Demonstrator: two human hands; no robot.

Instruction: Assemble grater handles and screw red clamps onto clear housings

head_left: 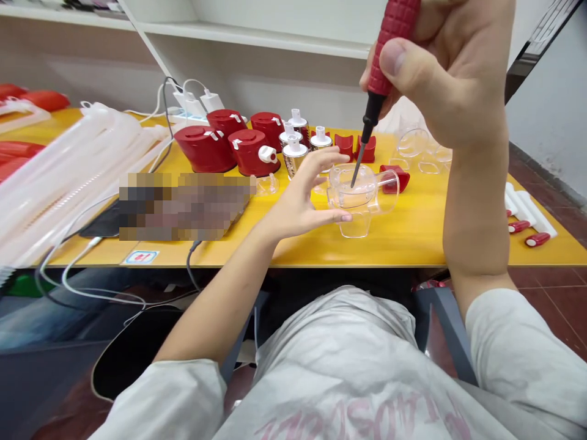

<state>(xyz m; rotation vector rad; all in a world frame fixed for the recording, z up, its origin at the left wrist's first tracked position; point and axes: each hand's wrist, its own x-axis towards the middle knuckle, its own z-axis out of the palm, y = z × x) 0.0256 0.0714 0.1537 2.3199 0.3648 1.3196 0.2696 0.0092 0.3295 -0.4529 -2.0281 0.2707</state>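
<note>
Raised at the upper right, my right hand [440,73] is closed around the red handle of a screwdriver [378,79]. Its metal shaft slants down, and the tip appears inside or against a clear plastic housing [362,198] with a short side tube. My left hand [305,198] grips the housing from the left, thumb at the near side and fingers at the far side. Whether a screw sits at the tip is too small to see. Right behind the housing lies a red plastic piece [397,178].
Red round caps [206,150] and metallic cylinders with white nozzles [294,156] stand at the back. More clear housings [417,146] are at the back right, white sticks with red ends [527,214] at the right edge. Cables [68,256] and plastic bags [92,159] lie left.
</note>
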